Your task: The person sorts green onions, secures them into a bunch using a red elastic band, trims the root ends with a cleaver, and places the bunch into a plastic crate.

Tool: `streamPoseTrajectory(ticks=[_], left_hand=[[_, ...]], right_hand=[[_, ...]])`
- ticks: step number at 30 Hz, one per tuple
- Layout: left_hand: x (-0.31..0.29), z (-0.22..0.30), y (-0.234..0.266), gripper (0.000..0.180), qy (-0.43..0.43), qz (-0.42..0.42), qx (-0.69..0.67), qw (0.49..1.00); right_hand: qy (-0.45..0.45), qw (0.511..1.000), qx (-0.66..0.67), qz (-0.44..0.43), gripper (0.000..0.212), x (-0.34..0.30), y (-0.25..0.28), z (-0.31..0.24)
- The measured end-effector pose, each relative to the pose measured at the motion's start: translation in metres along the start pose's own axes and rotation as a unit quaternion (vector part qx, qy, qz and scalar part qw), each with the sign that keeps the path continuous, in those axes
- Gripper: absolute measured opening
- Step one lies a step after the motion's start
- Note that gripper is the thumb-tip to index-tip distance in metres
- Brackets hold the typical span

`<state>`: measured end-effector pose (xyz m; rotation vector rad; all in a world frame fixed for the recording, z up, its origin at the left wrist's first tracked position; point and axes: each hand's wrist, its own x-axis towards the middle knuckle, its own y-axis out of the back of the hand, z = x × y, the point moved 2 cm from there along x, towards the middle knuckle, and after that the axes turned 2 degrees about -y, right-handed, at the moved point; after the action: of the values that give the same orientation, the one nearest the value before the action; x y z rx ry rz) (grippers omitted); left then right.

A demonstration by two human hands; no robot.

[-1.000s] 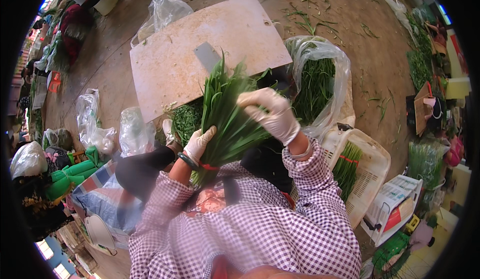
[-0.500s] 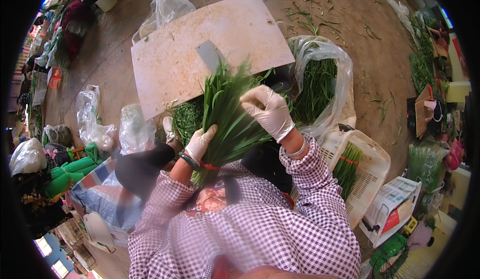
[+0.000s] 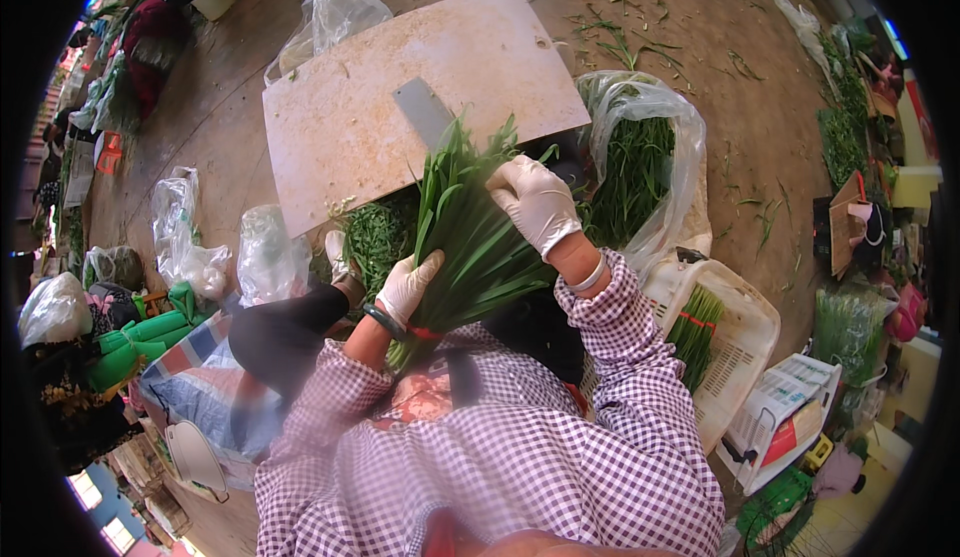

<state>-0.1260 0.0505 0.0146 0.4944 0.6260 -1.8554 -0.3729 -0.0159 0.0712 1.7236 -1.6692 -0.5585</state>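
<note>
A bunch of garlic chives [image 3: 475,257], tied near its lower end with a red band [image 3: 424,334], slants up and away in front of my chest. My gloved left hand [image 3: 408,290] is wrapped round it just above the band. At the right side of the upper leaves is my gloved right hand [image 3: 538,205], its fingers curled in a pinch against the leaves; the fingertips are partly hidden. Beyond the leaf tips a grey flat blade [image 3: 422,112] lies on a stained white board [image 3: 350,87].
Right of the board stands a clear plastic bag [image 3: 690,132] full of green leaves. Nearer, a white plastic basket [image 3: 745,357] holds another banded bunch [image 3: 697,332]. Loose greens [image 3: 375,242] lie beneath the board's near edge. Clear plastic bags [image 3: 275,257] sit at left.
My right hand has come down slightly and rests closer against the leaves. The upper leaves have shifted a little to the right. My left hand keeps its hold, moved very slightly.
</note>
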Motion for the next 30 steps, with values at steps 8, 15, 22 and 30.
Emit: streamPoseTrajectory(ticks=[8, 15, 22, 30], left_hand=[[-0.001, 0.005, -0.002, 0.052, 0.034, 0.023, -0.028, 0.999], [0.005, 0.001, 0.0, 0.053, 0.035, 0.007, -0.009, 0.999], [0.0, 0.007, -0.006, 0.058, 0.007, 0.015, 0.047, 0.999], [0.003, -0.002, -0.003, 0.061, 0.005, 0.016, 0.069, 0.997]], right_hand=[[-0.067, 0.952, 0.298, -0.023, 0.01, -0.006, 0.016, 0.002], [0.009, 0.927, 0.314, -0.204, 0.011, -0.006, 0.033, -0.02], [-0.097, 0.992, 0.05, -0.061, 0.021, 0.016, 0.003, -0.007], [-0.047, 0.996, -0.04, -0.065, 0.017, 0.018, -0.006, -0.004]])
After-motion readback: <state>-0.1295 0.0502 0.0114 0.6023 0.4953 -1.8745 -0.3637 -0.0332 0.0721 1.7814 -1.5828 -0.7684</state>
